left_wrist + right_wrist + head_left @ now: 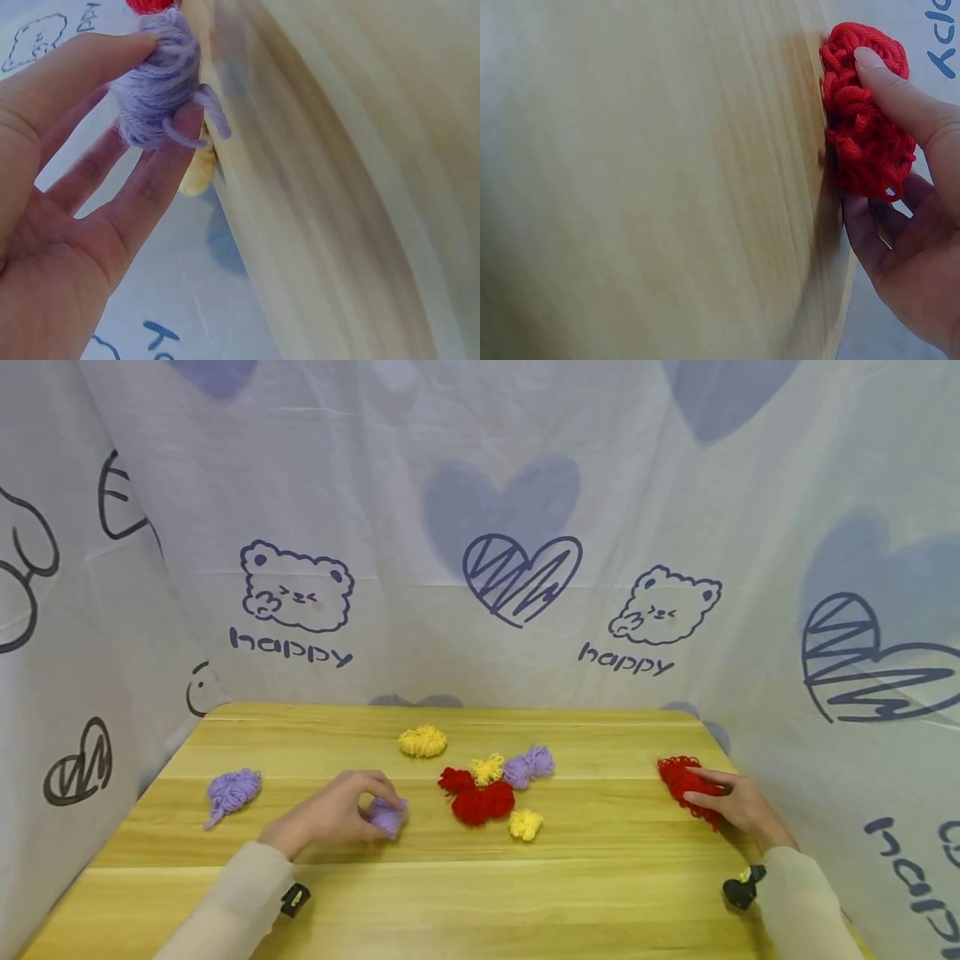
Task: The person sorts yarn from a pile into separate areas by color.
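My left hand point(341, 810) pinches a small purple yarn bundle point(387, 817) between thumb and fingers, left of the middle of the table. The left wrist view shows its wound strands point(161, 86) with a loose end trailing by a fingertip. Over at the right side, my right hand point(738, 806) holds a larger red yarn bundle point(686, 785). In the right wrist view the thumb lies on top of the looped red yarn point(866, 112), with the other fingers at its lower side.
Red yarn point(483, 803) lies mid-table, beside yellow bundles point(487, 769) and a purple one point(529, 765). Another yellow bundle point(422, 742) sits farther back, and purple yarn point(234, 793) lies at the left. A printed white curtain point(405, 527) surrounds the wooden table point(465, 902).
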Motion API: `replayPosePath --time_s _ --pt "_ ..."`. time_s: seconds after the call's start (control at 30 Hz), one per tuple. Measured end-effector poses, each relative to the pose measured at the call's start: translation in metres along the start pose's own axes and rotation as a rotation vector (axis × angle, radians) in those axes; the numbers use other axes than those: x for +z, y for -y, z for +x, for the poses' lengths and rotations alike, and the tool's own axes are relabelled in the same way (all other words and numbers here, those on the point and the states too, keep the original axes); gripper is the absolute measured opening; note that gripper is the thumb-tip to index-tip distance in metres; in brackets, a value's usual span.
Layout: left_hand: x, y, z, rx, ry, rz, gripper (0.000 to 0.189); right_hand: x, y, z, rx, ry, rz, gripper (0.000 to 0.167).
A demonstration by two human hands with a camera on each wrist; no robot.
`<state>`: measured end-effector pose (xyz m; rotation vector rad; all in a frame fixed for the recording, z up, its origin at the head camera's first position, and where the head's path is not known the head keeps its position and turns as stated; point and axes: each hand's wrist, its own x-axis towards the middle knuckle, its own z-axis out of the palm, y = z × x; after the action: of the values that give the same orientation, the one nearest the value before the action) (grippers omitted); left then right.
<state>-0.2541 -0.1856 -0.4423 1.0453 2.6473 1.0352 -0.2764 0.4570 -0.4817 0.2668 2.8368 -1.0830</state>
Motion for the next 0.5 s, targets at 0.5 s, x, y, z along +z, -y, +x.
replayPosePath --time_s 0.5 --pt "-0.032 0.021 -0.023 -0.066 -0.061 0.011 0.038 0.000 0.002 -0.002 -0.024 -0.006 0.010 0.082"
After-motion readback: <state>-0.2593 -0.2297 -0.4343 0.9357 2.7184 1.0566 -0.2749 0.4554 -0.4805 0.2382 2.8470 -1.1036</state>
